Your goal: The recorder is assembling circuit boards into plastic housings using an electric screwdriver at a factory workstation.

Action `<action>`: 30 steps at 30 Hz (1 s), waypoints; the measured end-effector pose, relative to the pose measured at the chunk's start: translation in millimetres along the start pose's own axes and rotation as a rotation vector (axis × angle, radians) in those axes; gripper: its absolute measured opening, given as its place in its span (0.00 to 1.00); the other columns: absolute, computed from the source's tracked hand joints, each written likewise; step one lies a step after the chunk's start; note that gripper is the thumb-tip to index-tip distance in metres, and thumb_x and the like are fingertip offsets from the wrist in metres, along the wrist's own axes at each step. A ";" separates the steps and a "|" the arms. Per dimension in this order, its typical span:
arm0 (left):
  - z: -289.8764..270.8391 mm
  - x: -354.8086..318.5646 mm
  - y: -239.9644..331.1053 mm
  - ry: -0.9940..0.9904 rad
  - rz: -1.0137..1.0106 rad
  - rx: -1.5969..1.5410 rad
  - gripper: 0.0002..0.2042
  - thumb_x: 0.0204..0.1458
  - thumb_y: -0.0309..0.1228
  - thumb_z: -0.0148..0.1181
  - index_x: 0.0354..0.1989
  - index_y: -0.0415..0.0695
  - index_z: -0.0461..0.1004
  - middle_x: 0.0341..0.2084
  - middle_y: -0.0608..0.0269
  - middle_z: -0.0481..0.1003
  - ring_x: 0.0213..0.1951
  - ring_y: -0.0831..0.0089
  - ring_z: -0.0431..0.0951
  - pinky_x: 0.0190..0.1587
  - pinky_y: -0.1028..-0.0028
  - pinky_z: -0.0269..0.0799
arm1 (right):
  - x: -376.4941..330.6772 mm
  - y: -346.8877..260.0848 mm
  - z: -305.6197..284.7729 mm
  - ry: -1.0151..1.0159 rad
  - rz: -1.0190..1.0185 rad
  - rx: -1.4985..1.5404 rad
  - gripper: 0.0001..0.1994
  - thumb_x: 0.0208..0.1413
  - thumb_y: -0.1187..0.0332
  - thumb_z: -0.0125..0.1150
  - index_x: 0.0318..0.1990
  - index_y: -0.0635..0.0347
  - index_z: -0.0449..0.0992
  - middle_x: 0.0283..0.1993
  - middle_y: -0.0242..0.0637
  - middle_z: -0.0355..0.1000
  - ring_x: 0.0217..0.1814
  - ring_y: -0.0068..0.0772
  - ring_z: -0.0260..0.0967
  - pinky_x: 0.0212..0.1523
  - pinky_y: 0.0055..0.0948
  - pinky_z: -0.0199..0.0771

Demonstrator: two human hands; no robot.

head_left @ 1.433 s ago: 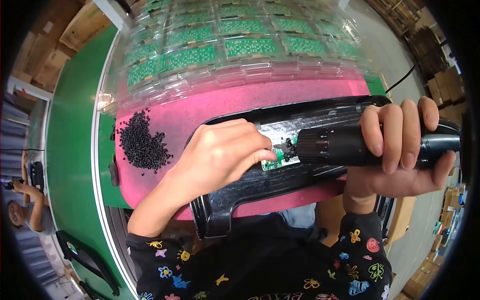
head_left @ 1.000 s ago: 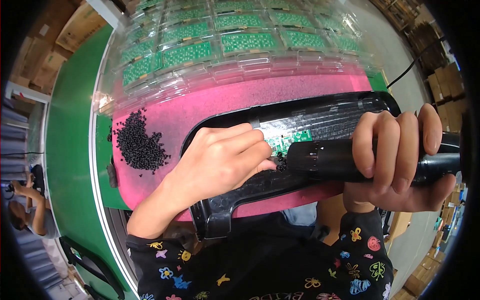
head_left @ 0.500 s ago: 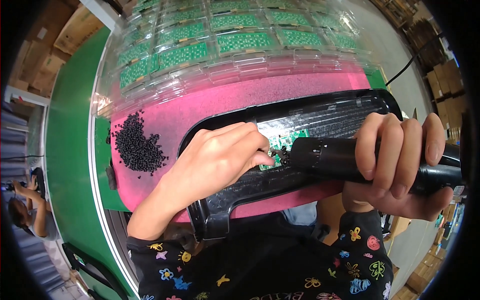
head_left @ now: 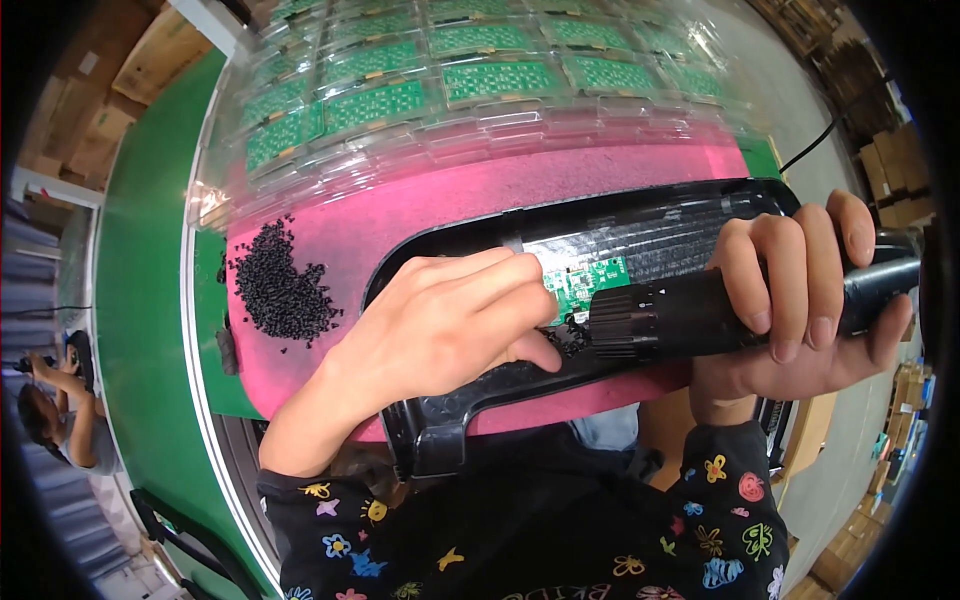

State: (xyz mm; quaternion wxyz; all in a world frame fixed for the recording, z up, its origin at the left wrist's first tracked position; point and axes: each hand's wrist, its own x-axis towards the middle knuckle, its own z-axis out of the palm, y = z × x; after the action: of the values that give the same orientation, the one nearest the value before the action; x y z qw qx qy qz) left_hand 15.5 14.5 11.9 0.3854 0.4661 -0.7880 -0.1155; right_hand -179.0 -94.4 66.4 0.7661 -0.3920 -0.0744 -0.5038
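Over pink matting [head_left: 400, 205], left grip [head_left: 450, 318] curls; right grip [head_left: 795, 290] wraps screwdriver [head_left: 680, 320].

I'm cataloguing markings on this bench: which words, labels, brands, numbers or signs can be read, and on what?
Black handheld tool: a small pale triangle; its other marks are too small to read.
Black shirt: partly visible lettering near the lower edge; I leave its wording out.
Green circuit board: any print is too small to read.
Pale label on a carton: too small to read.
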 end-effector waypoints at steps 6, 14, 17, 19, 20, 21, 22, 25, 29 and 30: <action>-1.9 -1.2 0.2 0.032 0.099 0.131 0.16 0.33 0.33 0.70 0.22 0.44 0.65 0.20 0.65 0.60 0.22 0.71 0.68 0.18 0.69 0.64 | -2.8 4.4 -0.7 0.030 -0.003 0.016 0.16 0.54 0.56 0.59 0.39 0.56 0.63 0.19 0.25 0.65 0.15 0.19 0.63 0.22 0.23 0.67; -6.9 -3.9 0.9 -0.006 0.094 0.215 0.15 0.34 0.33 0.69 0.21 0.44 0.66 0.18 0.66 0.61 0.20 0.72 0.68 0.18 0.72 0.64 | -4.6 9.3 -6.3 -0.022 -0.006 0.027 0.17 0.53 0.55 0.59 0.40 0.56 0.63 0.19 0.25 0.65 0.16 0.20 0.63 0.23 0.24 0.68; -5.1 -4.0 0.5 0.009 0.124 0.197 0.14 0.34 0.33 0.69 0.22 0.44 0.67 0.18 0.67 0.61 0.20 0.73 0.68 0.18 0.72 0.64 | -4.8 10.0 -5.9 -0.026 0.022 -0.031 0.18 0.52 0.55 0.61 0.39 0.56 0.63 0.19 0.25 0.66 0.15 0.20 0.63 0.22 0.23 0.69; -4.5 -4.5 1.3 0.010 0.125 0.194 0.14 0.34 0.33 0.69 0.22 0.43 0.68 0.18 0.67 0.61 0.20 0.73 0.67 0.18 0.72 0.64 | -5.4 14.7 -7.3 -0.052 -0.071 0.046 0.18 0.51 0.55 0.62 0.40 0.57 0.64 0.18 0.26 0.67 0.14 0.20 0.65 0.20 0.22 0.69; -3.8 -3.7 1.7 0.012 0.126 0.192 0.13 0.34 0.33 0.69 0.22 0.43 0.69 0.18 0.67 0.62 0.20 0.73 0.67 0.18 0.72 0.64 | -5.1 12.3 -7.8 -0.048 -0.074 0.042 0.18 0.51 0.55 0.62 0.40 0.57 0.64 0.18 0.26 0.67 0.14 0.20 0.65 0.20 0.22 0.69; -2.5 -2.4 1.7 0.010 0.129 0.188 0.13 0.34 0.33 0.69 0.22 0.43 0.69 0.18 0.67 0.62 0.20 0.73 0.67 0.18 0.72 0.64 | -4.6 9.0 -8.2 -0.091 -0.049 -0.006 0.19 0.52 0.55 0.62 0.40 0.57 0.64 0.19 0.26 0.68 0.14 0.20 0.65 0.19 0.22 0.69; -1.5 -3.2 1.3 0.017 0.140 0.201 0.13 0.35 0.33 0.69 0.22 0.42 0.69 0.17 0.67 0.61 0.19 0.73 0.67 0.18 0.73 0.63 | -4.6 8.5 -8.8 -0.136 -0.021 -0.048 0.19 0.52 0.55 0.62 0.40 0.57 0.64 0.19 0.27 0.69 0.14 0.20 0.66 0.18 0.22 0.68; -2.8 -2.2 4.3 0.010 0.165 0.246 0.12 0.35 0.32 0.69 0.21 0.42 0.70 0.16 0.68 0.61 0.18 0.74 0.67 0.17 0.74 0.62 | -5.5 10.2 -11.1 -0.168 -0.029 -0.032 0.19 0.52 0.55 0.62 0.40 0.58 0.64 0.20 0.28 0.70 0.14 0.20 0.67 0.17 0.22 0.68; -2.5 -3.3 4.0 0.049 0.202 0.246 0.12 0.34 0.31 0.69 0.23 0.39 0.73 0.16 0.69 0.61 0.18 0.76 0.67 0.17 0.75 0.61 | 12.6 12.8 -31.3 -0.510 -0.040 0.102 0.19 0.53 0.55 0.62 0.41 0.58 0.64 0.19 0.29 0.71 0.15 0.20 0.68 0.17 0.22 0.69; -4.0 -5.9 4.9 0.056 0.204 0.250 0.12 0.34 0.31 0.69 0.23 0.39 0.73 0.16 0.69 0.61 0.18 0.76 0.67 0.17 0.75 0.61 | 13.7 13.1 -31.7 -0.518 -0.037 0.101 0.19 0.53 0.55 0.62 0.41 0.58 0.64 0.19 0.29 0.71 0.15 0.20 0.68 0.17 0.22 0.69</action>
State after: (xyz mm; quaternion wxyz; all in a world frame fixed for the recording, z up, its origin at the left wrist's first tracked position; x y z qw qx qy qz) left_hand 16.9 22.7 14.3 0.3559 0.4311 -0.8284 0.0364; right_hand -170.5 -123.3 44.9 0.7307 -0.4678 -0.3003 -0.3964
